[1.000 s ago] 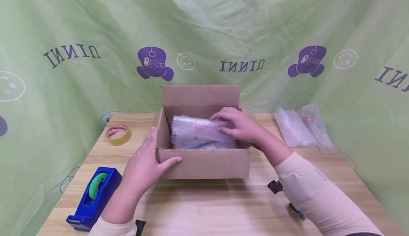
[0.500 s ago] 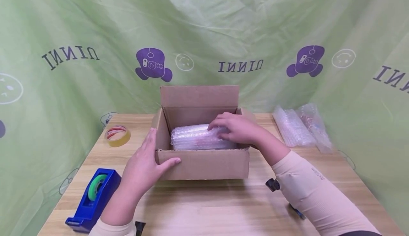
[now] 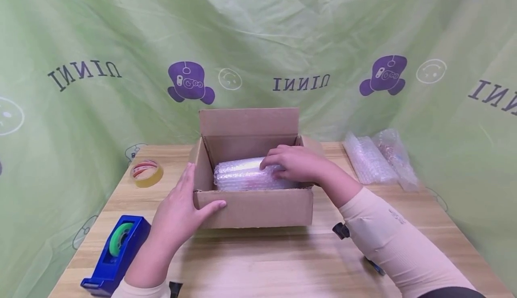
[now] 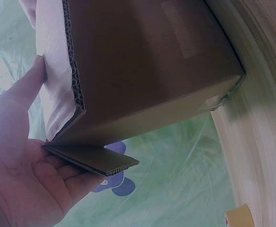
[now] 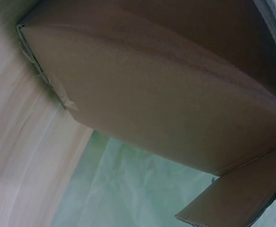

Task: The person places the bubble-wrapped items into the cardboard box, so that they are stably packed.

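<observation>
In the head view an open cardboard box (image 3: 254, 209) stands mid-table, its back flap raised. Inside lies a bubble-wrapped package (image 3: 238, 174), long side across the box. My right hand (image 3: 296, 163) reaches over the box's right side, fingers and thumb bent on the package's right end; what the package holds cannot be made out. My left hand (image 3: 177, 212) rests at the front left corner, thumb on the front flap (image 4: 57, 80) and fingers along the left flap (image 4: 97, 160). The right wrist view shows the box's outside (image 5: 142, 99) but not the fingers.
A blue tape dispenser (image 3: 121, 253) with a green roll sits beside my left forearm. A roll of clear tape (image 3: 146, 173) lies at the back left. Two more bubble-wrapped packages (image 3: 369, 159) lie at the back right. A green printed curtain (image 3: 258, 42) hangs behind the table.
The bubble-wrapped package has gone down and levelled in the box, with my right hand lowering along with it. My left hand keeps its place at the corner.
</observation>
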Tool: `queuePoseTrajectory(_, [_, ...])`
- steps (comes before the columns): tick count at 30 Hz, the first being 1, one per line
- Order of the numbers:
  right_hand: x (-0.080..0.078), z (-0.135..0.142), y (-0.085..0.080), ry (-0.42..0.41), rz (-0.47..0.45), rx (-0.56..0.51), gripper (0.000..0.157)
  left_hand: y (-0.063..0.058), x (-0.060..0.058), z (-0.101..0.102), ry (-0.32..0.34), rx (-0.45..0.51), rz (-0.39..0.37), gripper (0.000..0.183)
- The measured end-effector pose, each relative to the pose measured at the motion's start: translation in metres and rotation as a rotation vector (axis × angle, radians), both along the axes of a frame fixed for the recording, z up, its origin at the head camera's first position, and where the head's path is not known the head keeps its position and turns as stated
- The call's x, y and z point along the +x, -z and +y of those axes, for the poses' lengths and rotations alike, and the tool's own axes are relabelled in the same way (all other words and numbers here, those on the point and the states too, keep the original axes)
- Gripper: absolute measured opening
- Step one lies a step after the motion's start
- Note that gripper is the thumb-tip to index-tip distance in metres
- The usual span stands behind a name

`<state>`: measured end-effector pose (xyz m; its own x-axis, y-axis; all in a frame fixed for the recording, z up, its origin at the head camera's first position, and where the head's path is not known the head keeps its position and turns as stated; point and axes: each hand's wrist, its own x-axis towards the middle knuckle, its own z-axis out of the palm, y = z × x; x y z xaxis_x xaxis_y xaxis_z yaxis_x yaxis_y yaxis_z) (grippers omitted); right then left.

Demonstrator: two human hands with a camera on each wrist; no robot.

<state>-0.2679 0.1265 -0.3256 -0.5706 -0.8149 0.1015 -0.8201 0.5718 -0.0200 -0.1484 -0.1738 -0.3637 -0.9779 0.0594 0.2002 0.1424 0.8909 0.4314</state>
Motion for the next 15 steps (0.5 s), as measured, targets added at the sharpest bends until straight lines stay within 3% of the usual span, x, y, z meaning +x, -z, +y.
queuePoseTrajectory(7, [0.000,0.000,-0.001,0.007,-0.001,-0.072,0.037,-0.002,0.000,-0.001,-0.001,-0.004,-0.011,0.122])
queuePoseTrajectory(15, [0.000,0.012,-0.008,0.032,-0.038,-0.323,0.047,-0.002,0.000,0.000,0.001,-0.001,-0.008,0.122])
